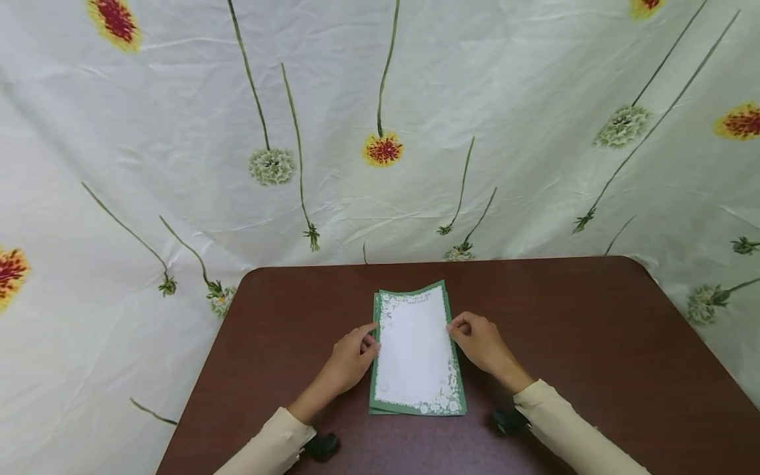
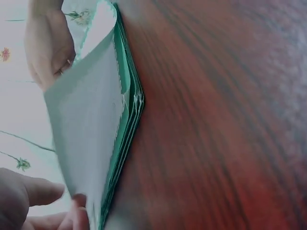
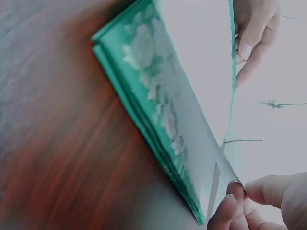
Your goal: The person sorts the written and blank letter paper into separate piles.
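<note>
A stack of white paper sheets (image 1: pixel 415 356) with green, flower-printed borders lies lengthwise on the table between the hands. The left hand (image 1: pixel 349 359) is at the stack's left edge; in the left wrist view its thumb (image 2: pixel 45 191) stands apart from the paper, while a fingertip (image 2: pixel 79 203) touches the edge. From the other side, the right hand (image 1: pixel 482 344) pinches the edge of the top sheet (image 3: pixel 196 124) between thumb and finger, clearest in the right wrist view. That sheet bends up off the layers below, whose green edges (image 2: pixel 132 115) show as thin lines.
The dark reddish-brown table (image 1: pixel 285 330) has rounded far corners. Behind it hangs a white cloth (image 1: pixel 332 204) printed with flowers and stems. Dark wrist devices (image 1: pixel 322 447) sit under both cream sleeves (image 1: pixel 576 429).
</note>
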`<state>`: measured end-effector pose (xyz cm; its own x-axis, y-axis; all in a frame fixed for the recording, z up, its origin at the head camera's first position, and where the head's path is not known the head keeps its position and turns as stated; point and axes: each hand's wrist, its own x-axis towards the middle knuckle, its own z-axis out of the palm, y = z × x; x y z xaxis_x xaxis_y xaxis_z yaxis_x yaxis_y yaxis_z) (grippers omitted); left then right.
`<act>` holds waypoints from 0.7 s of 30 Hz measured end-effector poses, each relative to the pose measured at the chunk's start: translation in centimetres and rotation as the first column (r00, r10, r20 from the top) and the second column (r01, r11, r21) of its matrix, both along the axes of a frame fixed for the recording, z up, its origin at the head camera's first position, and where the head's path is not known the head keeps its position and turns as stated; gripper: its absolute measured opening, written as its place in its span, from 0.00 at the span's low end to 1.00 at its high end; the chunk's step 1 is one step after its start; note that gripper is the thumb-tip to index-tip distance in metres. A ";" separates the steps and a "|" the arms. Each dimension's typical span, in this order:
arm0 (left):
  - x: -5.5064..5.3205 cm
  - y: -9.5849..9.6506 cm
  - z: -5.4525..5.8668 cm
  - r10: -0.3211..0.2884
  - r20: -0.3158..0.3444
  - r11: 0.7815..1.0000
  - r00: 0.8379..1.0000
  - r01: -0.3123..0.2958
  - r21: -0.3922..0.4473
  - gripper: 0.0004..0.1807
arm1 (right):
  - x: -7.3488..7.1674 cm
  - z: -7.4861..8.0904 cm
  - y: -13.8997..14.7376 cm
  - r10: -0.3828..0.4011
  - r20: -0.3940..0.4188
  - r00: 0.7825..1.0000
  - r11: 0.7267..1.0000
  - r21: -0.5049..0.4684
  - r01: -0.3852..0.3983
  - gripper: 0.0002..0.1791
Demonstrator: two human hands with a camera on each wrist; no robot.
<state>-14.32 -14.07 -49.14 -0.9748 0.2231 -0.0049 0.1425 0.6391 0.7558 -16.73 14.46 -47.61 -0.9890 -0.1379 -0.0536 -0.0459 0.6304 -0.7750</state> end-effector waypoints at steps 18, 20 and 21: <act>0.1 -4.2 0.8 0.193 0.091 0.975 0.977 -0.201 0.092 0.07 | -0.5 0.8 -2.1 0.073 0.006 0.997 0.996 -0.057 -0.073 0.10; 0.2 -5.2 0.9 0.207 0.105 0.973 0.973 -0.215 0.078 0.08 | -0.8 0.5 -2.8 0.090 -0.006 0.996 0.994 -0.059 -0.090 0.10; 0.3 -5.7 0.9 0.215 0.113 0.972 0.970 -0.224 0.070 0.08 | -1.0 0.4 -3.3 0.097 -0.010 0.995 0.993 -0.061 -0.097 0.10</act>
<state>-14.02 -19.76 -48.20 -0.9950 0.0078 -0.0996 -0.0765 0.5815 0.8100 -17.70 11.19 -47.25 -0.9710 -0.2362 -0.0356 -0.1100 0.5742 -0.8113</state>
